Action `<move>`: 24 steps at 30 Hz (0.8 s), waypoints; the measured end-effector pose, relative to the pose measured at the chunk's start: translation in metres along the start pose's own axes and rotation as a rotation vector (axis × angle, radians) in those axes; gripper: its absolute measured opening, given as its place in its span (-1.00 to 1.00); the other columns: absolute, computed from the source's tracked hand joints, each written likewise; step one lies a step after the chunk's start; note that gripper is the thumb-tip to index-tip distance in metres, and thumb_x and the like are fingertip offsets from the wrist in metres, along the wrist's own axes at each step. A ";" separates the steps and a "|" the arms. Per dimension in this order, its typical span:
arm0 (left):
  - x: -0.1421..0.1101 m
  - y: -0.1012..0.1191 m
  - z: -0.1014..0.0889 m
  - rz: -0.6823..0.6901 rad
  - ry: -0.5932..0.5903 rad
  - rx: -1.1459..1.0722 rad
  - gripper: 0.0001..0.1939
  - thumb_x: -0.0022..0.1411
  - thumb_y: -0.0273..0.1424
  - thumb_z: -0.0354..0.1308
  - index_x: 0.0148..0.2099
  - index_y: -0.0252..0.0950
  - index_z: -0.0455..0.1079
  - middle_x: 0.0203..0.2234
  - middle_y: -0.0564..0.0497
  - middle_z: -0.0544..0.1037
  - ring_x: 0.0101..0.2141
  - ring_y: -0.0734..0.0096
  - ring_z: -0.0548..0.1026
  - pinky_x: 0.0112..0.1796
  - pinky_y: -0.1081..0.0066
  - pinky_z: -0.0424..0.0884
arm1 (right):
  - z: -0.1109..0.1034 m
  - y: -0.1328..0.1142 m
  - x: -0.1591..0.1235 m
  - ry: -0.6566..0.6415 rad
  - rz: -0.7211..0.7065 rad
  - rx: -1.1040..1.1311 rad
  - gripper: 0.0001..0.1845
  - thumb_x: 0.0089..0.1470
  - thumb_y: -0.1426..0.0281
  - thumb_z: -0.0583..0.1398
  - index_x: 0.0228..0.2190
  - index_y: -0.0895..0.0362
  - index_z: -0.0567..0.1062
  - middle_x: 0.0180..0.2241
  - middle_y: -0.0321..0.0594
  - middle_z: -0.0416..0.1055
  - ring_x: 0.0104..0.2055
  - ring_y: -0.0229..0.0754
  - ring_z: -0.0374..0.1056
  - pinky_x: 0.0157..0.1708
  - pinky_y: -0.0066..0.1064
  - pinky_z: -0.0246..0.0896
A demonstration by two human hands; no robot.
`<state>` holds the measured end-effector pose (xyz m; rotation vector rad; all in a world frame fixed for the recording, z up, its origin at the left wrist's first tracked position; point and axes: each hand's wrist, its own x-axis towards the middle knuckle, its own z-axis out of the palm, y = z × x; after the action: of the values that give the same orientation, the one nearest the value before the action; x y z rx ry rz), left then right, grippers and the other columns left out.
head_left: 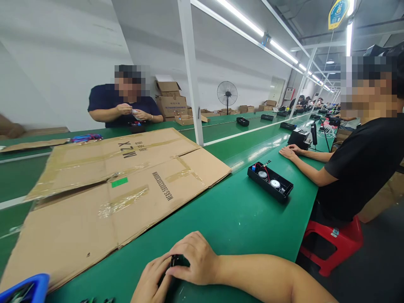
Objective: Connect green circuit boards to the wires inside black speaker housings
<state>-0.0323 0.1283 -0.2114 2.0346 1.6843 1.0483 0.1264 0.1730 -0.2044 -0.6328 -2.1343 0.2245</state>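
At the bottom middle of the head view, my left hand [152, 277] and my right hand [198, 259] close in on a black plastic part [174, 261] low over the green bench. My right fingers and thumb curl round it, while my left fingers press against its near side. Most of the part is hidden by the hands, so its full shape does not show. Farther right lies an open black speaker housing [285, 189] with two round silver speakers and red wires, apart from both hands.
Flattened cardboard [94, 223] covers much of the bench at left. A blue bin [42, 286] holding boards stands at the lower left corner. One co-worker [366, 155] sits at right by a red stool [341, 237]; another [104, 105] works across the conveyor [233, 147].
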 end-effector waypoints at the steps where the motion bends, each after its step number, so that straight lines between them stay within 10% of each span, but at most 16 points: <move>1: 0.000 0.001 0.000 0.000 0.001 -0.006 -0.59 0.08 -0.07 -0.01 -0.29 -0.21 0.52 -0.27 -0.12 0.57 -0.26 0.09 0.52 -0.20 0.13 0.48 | -0.001 0.000 0.001 -0.019 0.012 0.005 -0.65 0.10 0.15 0.11 -0.18 0.12 0.27 -0.19 -0.18 0.41 -0.15 -0.20 0.31 -0.13 -0.35 0.18; 24: 0.000 0.000 0.003 -0.067 -0.022 0.001 -0.61 -0.05 -0.07 0.13 -0.28 -0.25 0.47 -0.33 -0.12 0.57 -0.26 0.06 0.51 -0.24 0.17 0.48 | -0.002 0.000 0.001 -0.260 0.198 0.100 -0.40 -0.09 0.33 0.27 -0.02 0.15 0.20 -0.12 -0.18 0.36 -0.11 -0.16 0.28 -0.01 -0.35 0.18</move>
<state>-0.0305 0.1292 -0.2137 1.9686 1.7291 0.9995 0.1270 0.1734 -0.2026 -0.7924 -2.2892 0.5451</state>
